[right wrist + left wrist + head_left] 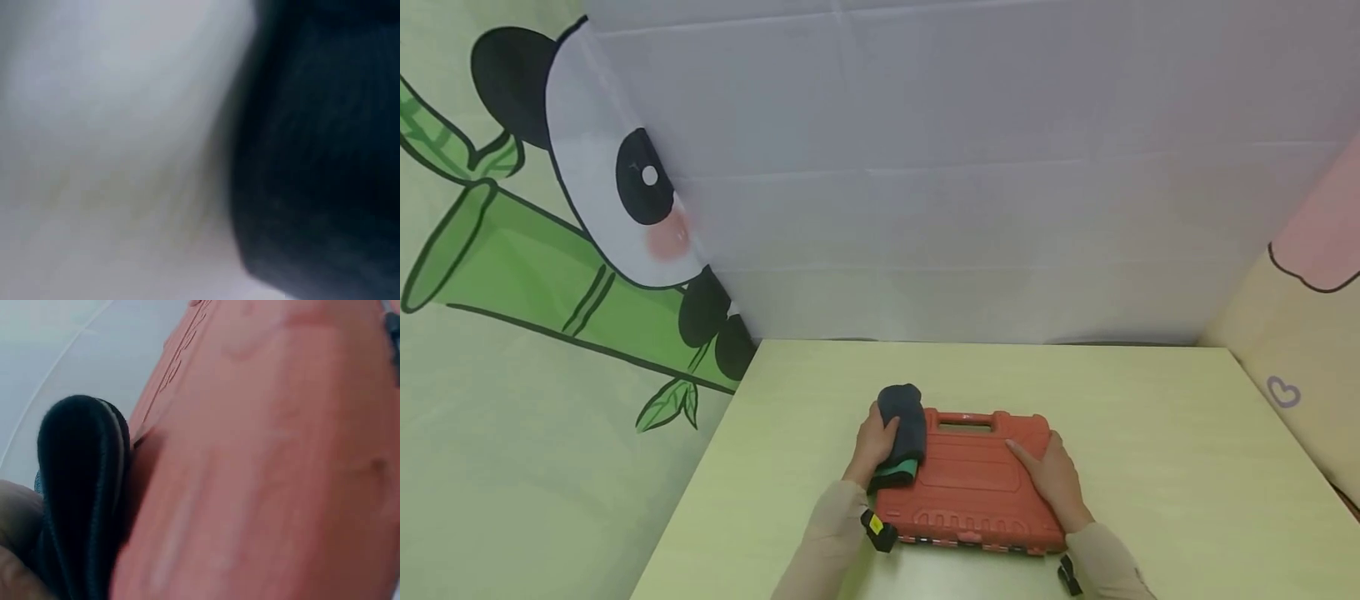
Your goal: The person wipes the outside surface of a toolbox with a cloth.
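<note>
In the head view a red plastic carrying case (pixel 973 477) lies on the table, its handle at the far side and its hinged or latched edge towards me. My left hand (pixel 871 442) grips a folded dark cloth (pixel 904 427) with a green band near its lower end, which overlaps the case's left side. The thumb of my right hand (pixel 1060 482) lies on the case's top, while its fingers go round the right edge, partly hidden. The left wrist view shows the folded cloth (pixel 81 481) close beside the red case (pixel 269 450), with part of my left hand (pixel 19 519).
The pale yellow table (pixel 1165 450) spreads out on both sides of the case. Behind it hangs a white sheet (pixel 970 208), and a panda-painted wall (pixel 550 433) stands at the left. A blurred dark shape (pixel 319 156) fills the right half of the right wrist view.
</note>
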Motion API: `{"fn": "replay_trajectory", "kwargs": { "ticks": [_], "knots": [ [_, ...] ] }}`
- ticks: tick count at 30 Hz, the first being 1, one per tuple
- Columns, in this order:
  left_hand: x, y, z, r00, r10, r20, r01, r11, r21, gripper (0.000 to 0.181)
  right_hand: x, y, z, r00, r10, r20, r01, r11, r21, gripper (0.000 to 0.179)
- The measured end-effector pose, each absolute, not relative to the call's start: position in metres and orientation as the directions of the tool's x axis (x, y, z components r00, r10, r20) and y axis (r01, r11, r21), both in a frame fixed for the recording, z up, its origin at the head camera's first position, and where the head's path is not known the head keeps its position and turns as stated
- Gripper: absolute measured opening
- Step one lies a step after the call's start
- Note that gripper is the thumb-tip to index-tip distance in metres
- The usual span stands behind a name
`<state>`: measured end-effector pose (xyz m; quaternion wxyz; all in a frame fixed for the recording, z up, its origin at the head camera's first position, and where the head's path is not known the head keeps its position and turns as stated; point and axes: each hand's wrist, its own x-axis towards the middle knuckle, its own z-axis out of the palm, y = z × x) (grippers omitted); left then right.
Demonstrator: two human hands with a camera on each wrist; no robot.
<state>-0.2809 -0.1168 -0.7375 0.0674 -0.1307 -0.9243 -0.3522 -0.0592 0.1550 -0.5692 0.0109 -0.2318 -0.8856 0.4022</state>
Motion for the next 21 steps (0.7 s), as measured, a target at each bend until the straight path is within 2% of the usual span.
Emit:
{"fn": "replay_trajectory", "kwargs": {
  "ticks": [5,8,16,21],
  "knots": [
    [-0.173,-0.121,-0.603,-0.958,0.213,0.191,0.283,0.607,0.742,0.063,-0.059,0.153,-0.567,-0.877,0.439,-0.195,0.432,0.545,-0.718,0.099],
    [-0.123,-0.127,-0.556,-0.965,0.223,0.141,0.251,0.616,0.747,0.058,-0.06,0.151,-0.567,-0.877,0.44,-0.192,0.43,0.542,-0.721,0.102],
    [-0.061,-0.152,-0.548,-0.977,0.213,0.028,0.152,0.592,0.792,0.06,-0.06,0.151,-0.568,-0.875,0.446,-0.187,0.434,0.554,-0.71,0.099],
    [-0.042,-0.152,-0.545,-0.983,0.185,0.011,0.121,0.593,0.796,0.062,-0.059,0.155,-0.57,-0.877,0.446,-0.179,0.431,0.565,-0.704,0.096]
  ]
}}
